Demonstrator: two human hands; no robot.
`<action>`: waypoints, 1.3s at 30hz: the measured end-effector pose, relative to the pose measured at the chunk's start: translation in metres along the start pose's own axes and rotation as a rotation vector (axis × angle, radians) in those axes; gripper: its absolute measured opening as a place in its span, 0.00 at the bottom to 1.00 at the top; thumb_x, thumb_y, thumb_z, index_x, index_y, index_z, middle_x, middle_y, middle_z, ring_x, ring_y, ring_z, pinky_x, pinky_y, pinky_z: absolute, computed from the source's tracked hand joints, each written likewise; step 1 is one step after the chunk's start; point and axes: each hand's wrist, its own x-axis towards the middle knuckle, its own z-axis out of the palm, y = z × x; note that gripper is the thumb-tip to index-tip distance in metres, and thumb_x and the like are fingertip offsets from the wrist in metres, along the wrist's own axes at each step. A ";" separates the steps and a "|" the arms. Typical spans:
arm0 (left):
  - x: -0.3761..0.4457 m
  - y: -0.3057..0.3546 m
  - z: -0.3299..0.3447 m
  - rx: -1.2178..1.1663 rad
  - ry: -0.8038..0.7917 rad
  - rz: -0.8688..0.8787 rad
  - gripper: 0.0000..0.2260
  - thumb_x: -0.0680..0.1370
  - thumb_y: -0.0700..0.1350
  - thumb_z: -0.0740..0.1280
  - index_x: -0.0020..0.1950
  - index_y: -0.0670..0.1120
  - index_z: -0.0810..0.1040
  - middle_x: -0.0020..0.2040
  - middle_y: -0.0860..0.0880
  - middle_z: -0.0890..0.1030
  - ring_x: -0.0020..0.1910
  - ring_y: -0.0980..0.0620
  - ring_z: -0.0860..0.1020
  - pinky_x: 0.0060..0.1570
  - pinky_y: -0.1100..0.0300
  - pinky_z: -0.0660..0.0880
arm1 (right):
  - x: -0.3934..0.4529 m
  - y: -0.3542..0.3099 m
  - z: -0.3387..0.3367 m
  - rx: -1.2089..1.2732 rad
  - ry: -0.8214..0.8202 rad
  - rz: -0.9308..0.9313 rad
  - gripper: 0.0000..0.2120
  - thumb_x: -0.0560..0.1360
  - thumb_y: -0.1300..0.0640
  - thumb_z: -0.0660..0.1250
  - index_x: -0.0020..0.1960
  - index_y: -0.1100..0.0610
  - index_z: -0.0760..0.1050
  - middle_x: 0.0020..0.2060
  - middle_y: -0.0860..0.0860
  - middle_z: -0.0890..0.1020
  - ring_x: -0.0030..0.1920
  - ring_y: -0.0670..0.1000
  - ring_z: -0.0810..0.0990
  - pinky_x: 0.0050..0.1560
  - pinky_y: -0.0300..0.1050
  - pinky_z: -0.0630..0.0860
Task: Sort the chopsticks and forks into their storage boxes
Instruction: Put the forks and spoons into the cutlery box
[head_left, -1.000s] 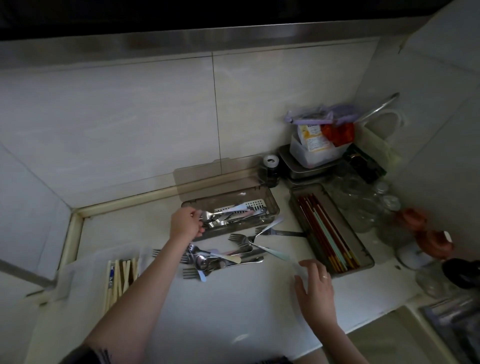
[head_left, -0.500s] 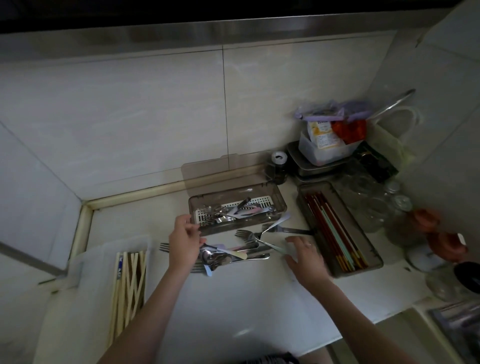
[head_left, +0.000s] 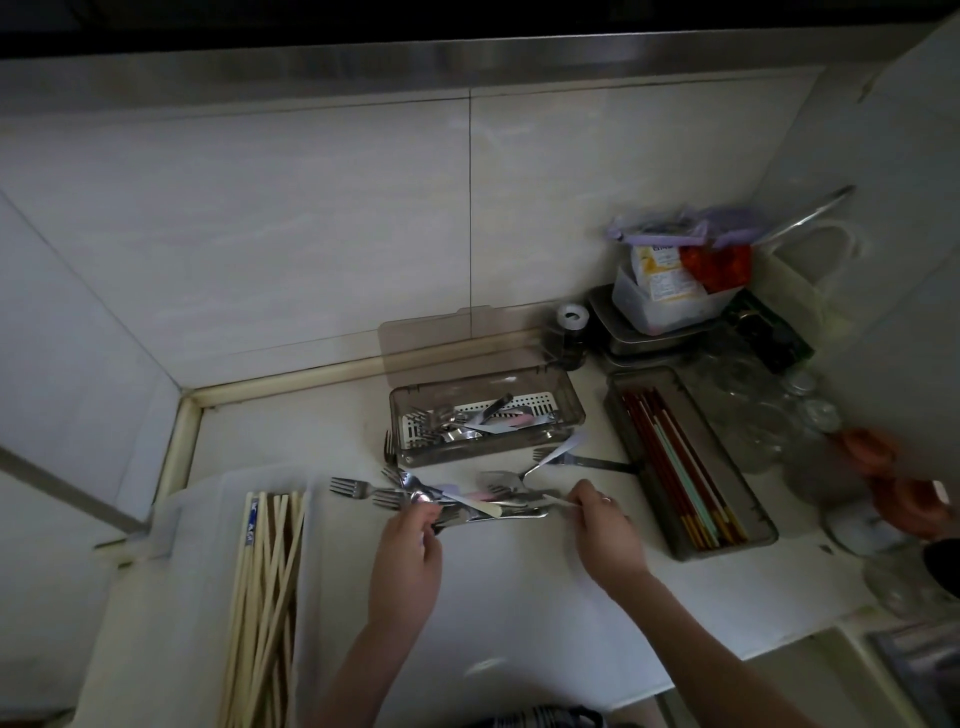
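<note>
A loose pile of forks (head_left: 467, 496) lies on the white counter. My left hand (head_left: 408, 558) reaches into the pile's left end, fingertips curled onto a fork there. My right hand (head_left: 605, 535) pinches a fork handle at the pile's right end. Behind the pile stands the smoky fork box (head_left: 569, 410), its lid open, with several forks inside. To the right, the chopstick box (head_left: 675, 540) holds red, green and yellow chopsticks. Several pale chopsticks (head_left: 265, 597) lie in a clear tray at the left.
Glass jars (head_left: 753, 410), a stacked metal tin with a plastic tub (head_left: 665, 312) and a small dark bottle (head_left: 571, 332) crowd the back right corner. Orange-lidded jars (head_left: 893, 483) stand at the right edge. The counter's front edge runs close below my arms.
My left hand came back from the fork box to the pile's left end. My right hand moved left from the counter onto the pile's right end and pinched a fork handle.
</note>
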 end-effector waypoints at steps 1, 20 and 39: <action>0.002 0.006 0.001 0.051 0.006 0.094 0.14 0.73 0.32 0.64 0.56 0.44 0.77 0.52 0.48 0.79 0.52 0.49 0.75 0.52 0.58 0.73 | -0.003 -0.001 -0.002 0.031 0.051 -0.030 0.04 0.79 0.59 0.57 0.45 0.52 0.66 0.38 0.49 0.74 0.42 0.53 0.72 0.40 0.46 0.65; 0.113 0.040 -0.025 -0.225 -0.035 -0.157 0.05 0.78 0.38 0.64 0.44 0.40 0.78 0.31 0.48 0.79 0.29 0.52 0.79 0.31 0.67 0.77 | -0.017 0.009 -0.010 0.266 0.087 0.007 0.14 0.76 0.54 0.65 0.61 0.51 0.70 0.59 0.48 0.73 0.60 0.50 0.69 0.61 0.47 0.69; 0.059 -0.004 -0.021 0.239 0.015 0.134 0.08 0.75 0.36 0.66 0.53 0.42 0.78 0.50 0.46 0.78 0.46 0.50 0.77 0.42 0.63 0.73 | -0.002 -0.019 -0.001 0.075 -0.104 -0.094 0.18 0.75 0.56 0.63 0.64 0.48 0.68 0.64 0.45 0.72 0.64 0.52 0.68 0.58 0.47 0.66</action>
